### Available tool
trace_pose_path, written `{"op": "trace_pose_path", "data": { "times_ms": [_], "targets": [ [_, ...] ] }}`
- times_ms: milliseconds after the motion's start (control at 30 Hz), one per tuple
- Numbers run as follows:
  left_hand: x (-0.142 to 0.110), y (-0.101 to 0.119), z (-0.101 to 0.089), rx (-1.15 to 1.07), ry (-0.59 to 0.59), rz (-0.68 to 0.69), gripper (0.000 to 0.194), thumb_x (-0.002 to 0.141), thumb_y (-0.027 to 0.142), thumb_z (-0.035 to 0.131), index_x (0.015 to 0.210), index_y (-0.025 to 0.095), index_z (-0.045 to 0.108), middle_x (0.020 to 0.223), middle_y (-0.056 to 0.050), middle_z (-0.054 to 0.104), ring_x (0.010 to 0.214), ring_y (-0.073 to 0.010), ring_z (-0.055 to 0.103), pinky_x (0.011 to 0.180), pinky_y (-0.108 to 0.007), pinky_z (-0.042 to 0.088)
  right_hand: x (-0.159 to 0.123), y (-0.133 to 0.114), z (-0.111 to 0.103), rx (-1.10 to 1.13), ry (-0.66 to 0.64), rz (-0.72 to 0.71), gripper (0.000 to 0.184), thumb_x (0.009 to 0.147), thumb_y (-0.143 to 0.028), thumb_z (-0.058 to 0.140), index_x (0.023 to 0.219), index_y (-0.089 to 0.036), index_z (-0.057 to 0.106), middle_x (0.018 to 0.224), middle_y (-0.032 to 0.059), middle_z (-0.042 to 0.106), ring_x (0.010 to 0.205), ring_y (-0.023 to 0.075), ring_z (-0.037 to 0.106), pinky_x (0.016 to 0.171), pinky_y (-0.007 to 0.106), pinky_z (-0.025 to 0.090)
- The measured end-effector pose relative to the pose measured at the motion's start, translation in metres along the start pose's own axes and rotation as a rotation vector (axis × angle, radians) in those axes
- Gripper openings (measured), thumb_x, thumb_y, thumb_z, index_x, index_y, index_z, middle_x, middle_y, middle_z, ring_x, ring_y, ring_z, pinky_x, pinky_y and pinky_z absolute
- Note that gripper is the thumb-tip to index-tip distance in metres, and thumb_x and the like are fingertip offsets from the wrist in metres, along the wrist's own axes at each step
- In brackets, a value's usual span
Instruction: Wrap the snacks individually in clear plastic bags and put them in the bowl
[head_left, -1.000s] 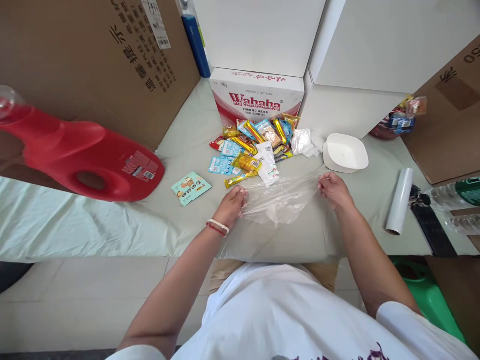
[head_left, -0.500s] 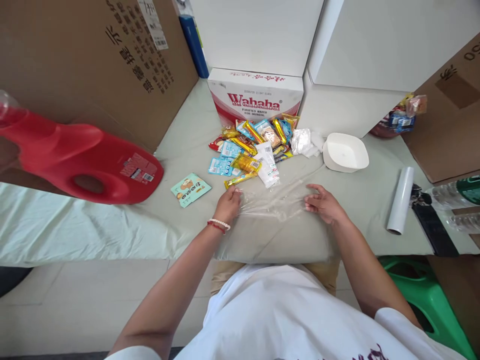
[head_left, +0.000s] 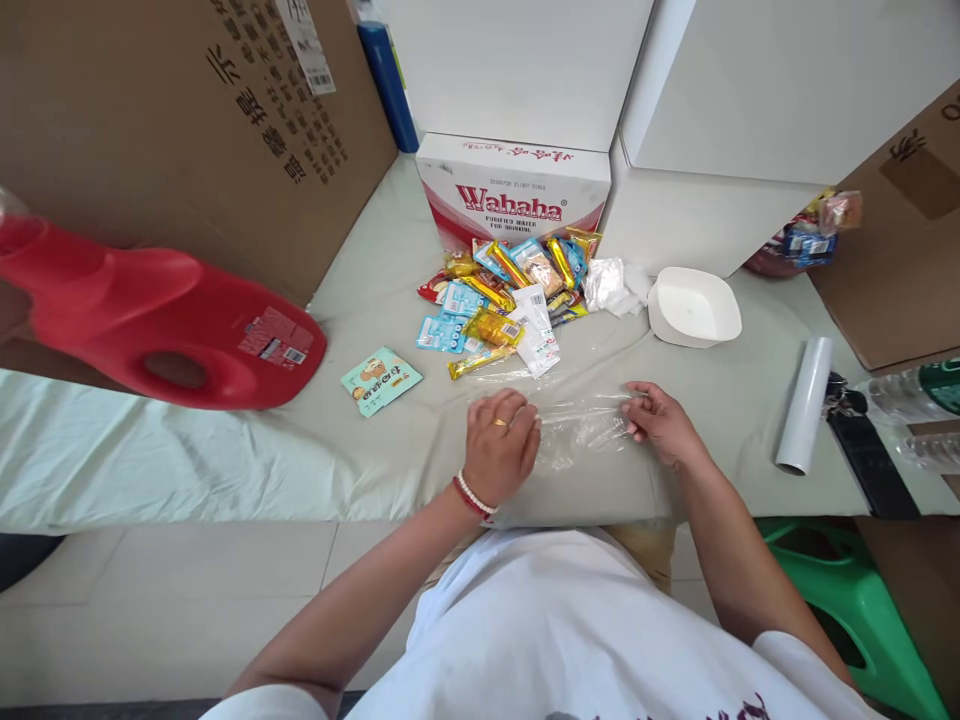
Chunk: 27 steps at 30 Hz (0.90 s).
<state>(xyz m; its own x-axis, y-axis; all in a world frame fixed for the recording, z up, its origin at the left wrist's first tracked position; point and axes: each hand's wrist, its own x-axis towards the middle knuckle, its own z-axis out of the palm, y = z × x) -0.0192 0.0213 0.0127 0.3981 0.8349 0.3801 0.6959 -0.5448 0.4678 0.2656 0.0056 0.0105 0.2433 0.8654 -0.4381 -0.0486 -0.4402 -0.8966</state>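
Observation:
A clear plastic bag (head_left: 574, 425) lies wrinkled on the cloth-covered table in front of me. My right hand (head_left: 658, 422) pinches its right end between thumb and fingers. Over the left part of the bag, my left hand (head_left: 501, 445) is closed, knuckles up, with its fingers curled together on the plastic; the fingertips are partly hidden. Just beyond the bag rests a pile of wrapped snacks, with a white packet (head_left: 535, 330), a yellow stick wrapper (head_left: 481, 362) and a gold-wrapped snack (head_left: 491, 327) at its near side. A mint-green packet (head_left: 382, 381) lies left of my left hand.
A Wahaha carton (head_left: 517, 190) stands behind the snacks. Folded clear plastic (head_left: 606, 285) and a white bowl (head_left: 694, 308) are to its right. A large red jug (head_left: 172, 320) is at left. A white roll (head_left: 804, 405), a black phone-like slab (head_left: 874, 465) and bottles lie at right.
My left hand has moved right from the bag's left edge onto the bag and turned knuckles up. My right hand has shifted slightly right and nearer, still pinching the plastic.

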Motion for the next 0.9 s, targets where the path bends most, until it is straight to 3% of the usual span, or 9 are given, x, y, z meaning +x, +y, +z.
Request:
{"op": "trace_pose_path", "data": {
  "times_ms": [200, 300, 400, 500, 567, 633, 767, 833, 900],
  "targets": [
    [-0.004, -0.043, 0.014, 0.012, -0.352, -0.110, 0.058, 0.097, 0.037, 0.049, 0.151, 0.018, 0.044, 0.156, -0.018, 0.049, 0.148, -0.0316, 0.041, 0.124, -0.059, 0.019, -0.005, 0.004, -0.026, 0.074, 0.068, 0.044, 0.058, 0.060, -0.038, 0.089, 0.108, -0.021, 0.062, 0.076, -0.0047, 0.059, 0.047, 0.0054, 0.044, 0.037, 0.019, 0.031],
    [0.006, -0.069, 0.004, -0.044, -0.499, -0.063, 0.071, 0.090, 0.033, 0.053, 0.157, 0.021, 0.036, 0.163, -0.014, 0.040, 0.152, -0.0294, 0.037, 0.125, -0.056, 0.021, -0.014, 0.010, -0.036, 0.101, 0.065, 0.108, 0.057, 0.057, -0.037, 0.090, 0.105, -0.021, 0.063, 0.073, -0.0046, 0.058, 0.047, 0.0056, 0.043, 0.038, 0.019, 0.031],
    [0.014, -0.081, -0.007, -0.110, -0.574, -0.017, 0.076, 0.078, 0.021, 0.055, 0.153, 0.023, 0.043, 0.165, -0.012, 0.038, 0.151, -0.0288, 0.037, 0.125, -0.055, 0.025, -0.024, 0.021, -0.037, 0.091, 0.072, 0.127, 0.058, 0.058, -0.040, 0.089, 0.106, -0.021, 0.061, 0.073, -0.0047, 0.057, 0.048, 0.0069, 0.045, 0.040, 0.020, 0.034],
    [0.017, -0.073, -0.011, -0.128, -0.395, -0.048, 0.060, 0.073, 0.013, 0.051, 0.130, 0.023, 0.063, 0.151, -0.010, 0.056, 0.147, -0.0283, 0.042, 0.122, -0.055, 0.032, -0.032, 0.031, -0.033, 0.021, 0.114, 0.082, 0.057, 0.061, -0.044, 0.084, 0.108, -0.022, 0.059, 0.074, -0.0048, 0.058, 0.049, 0.0095, 0.049, 0.043, 0.023, 0.037],
    [0.019, -0.057, -0.008, -0.077, -0.178, -0.106, 0.038, 0.080, 0.013, 0.048, 0.110, 0.022, 0.070, 0.132, -0.010, 0.069, 0.142, -0.0284, 0.048, 0.119, -0.054, 0.035, -0.036, 0.037, -0.032, -0.059, 0.117, 0.032, 0.052, 0.066, -0.047, 0.079, 0.108, -0.024, 0.060, 0.075, -0.0043, 0.059, 0.051, 0.0120, 0.051, 0.045, 0.026, 0.039],
    [0.021, -0.038, -0.002, -0.015, -0.063, -0.115, 0.030, 0.090, 0.016, 0.046, 0.105, 0.022, 0.071, 0.124, -0.010, 0.072, 0.138, -0.0282, 0.052, 0.119, -0.054, 0.034, -0.039, 0.040, -0.037, -0.190, 0.070, -0.021, 0.044, 0.072, -0.047, 0.073, 0.108, -0.025, 0.061, 0.076, -0.0028, 0.062, 0.054, 0.0147, 0.054, 0.051, 0.029, 0.044],
    [0.020, -0.013, 0.018, 0.081, -0.245, -0.044, 0.041, 0.100, 0.028, 0.043, 0.135, 0.022, 0.063, 0.150, -0.013, 0.058, 0.145, -0.0301, 0.046, 0.123, -0.059, 0.023, -0.038, 0.024, -0.063, -0.680, 0.005, -0.126, 0.028, 0.076, -0.033, 0.066, 0.102, -0.025, 0.070, 0.086, 0.0048, 0.070, 0.074, 0.0228, 0.064, 0.071, 0.036, 0.049],
    [0.012, -0.009, 0.026, 0.139, -0.355, -0.057, 0.049, 0.101, 0.036, 0.043, 0.148, 0.024, 0.053, 0.161, -0.014, 0.044, 0.151, -0.0336, 0.037, 0.122, -0.066, 0.019, -0.030, -0.002, -0.070, -0.892, 0.134, -0.234, 0.025, 0.078, -0.031, 0.065, 0.101, -0.023, 0.073, 0.099, 0.0110, 0.072, 0.083, 0.0264, 0.066, 0.079, 0.039, 0.049],
    [0.001, -0.007, 0.031, 0.177, -0.416, -0.058, 0.055, 0.101, 0.042, 0.044, 0.154, 0.027, 0.046, 0.167, -0.013, 0.033, 0.155, -0.0351, 0.029, 0.122, -0.070, 0.014, -0.015, -0.035, -0.057, -0.953, 0.255, -0.374, 0.026, 0.086, -0.033, 0.061, 0.106, -0.023, 0.073, 0.109, 0.0136, 0.071, 0.086, 0.0265, 0.066, 0.081, 0.040, 0.048]
  ]
}}
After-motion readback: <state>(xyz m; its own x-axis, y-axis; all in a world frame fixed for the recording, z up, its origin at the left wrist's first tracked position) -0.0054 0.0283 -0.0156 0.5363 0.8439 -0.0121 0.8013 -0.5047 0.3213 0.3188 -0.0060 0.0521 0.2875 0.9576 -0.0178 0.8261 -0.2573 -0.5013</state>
